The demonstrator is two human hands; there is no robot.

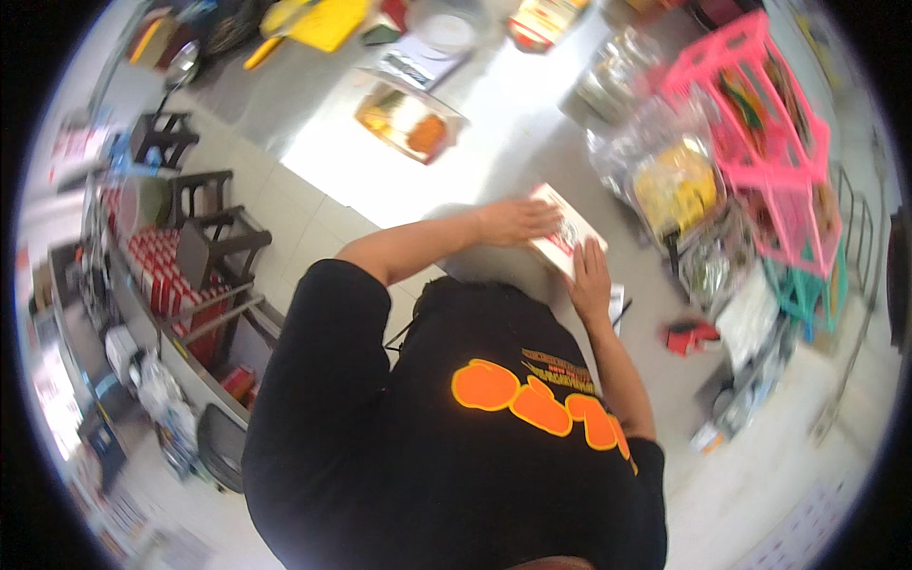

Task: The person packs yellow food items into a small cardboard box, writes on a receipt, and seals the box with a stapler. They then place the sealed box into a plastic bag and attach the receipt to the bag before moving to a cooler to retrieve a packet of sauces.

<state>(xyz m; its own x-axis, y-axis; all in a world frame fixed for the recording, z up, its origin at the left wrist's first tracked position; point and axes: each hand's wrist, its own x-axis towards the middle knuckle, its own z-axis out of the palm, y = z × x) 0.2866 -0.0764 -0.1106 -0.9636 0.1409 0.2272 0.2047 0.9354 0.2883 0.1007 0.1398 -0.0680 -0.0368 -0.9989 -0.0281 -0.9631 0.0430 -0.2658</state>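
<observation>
A closed white paper food box [581, 226] with red and dark print lies before me at the edge of the metal worktop [527, 153]. My left hand [519, 221] rests flat over its left side, fingers together on the lid. Along the near right edge, my right hand [590, 278] has its fingers laid on the box. Both hands steady it between them; their thumbs are hard to make out. Farther up the worktop stands an open paper box [410, 121] with white rice, an orange-brown fried piece and yellow food in it.
To the right are a plastic-covered tray of yellow food [677, 189], pink plastic baskets [776, 157] and a red object [691, 336]. At the back lie a yellow cutting board [331, 25] and a clear round container [449, 25]. Dark stools [221, 246] stand on the floor to the left.
</observation>
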